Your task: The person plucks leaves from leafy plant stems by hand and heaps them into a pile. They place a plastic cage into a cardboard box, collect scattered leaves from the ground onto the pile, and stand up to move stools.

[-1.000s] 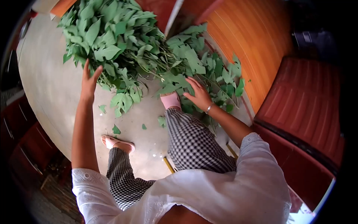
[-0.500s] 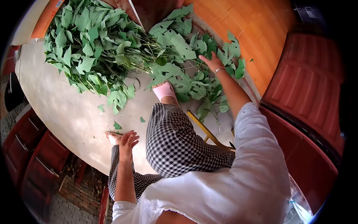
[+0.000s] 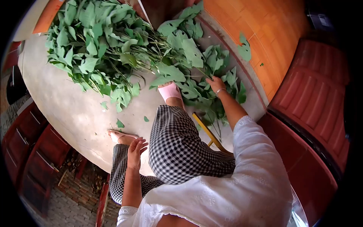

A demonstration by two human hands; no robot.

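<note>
Head view: right hand (image 3: 216, 84) clasps vines (image 3: 191, 90) just right of the shoe (image 3: 170, 91); left hand (image 3: 135, 152), lower left of it, is loosely curled, empty. Stems look tangled with the pile (image 3: 89, 49) left of the shoe (one leaf (image 3: 169, 72) overlaps it), so tugging could tear them.

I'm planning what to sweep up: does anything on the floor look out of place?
Yes, strays: several small leaves lie loose on the pale floor, apart from the leafy heap, and one notched leaf lies over on the orange tiles.
</note>
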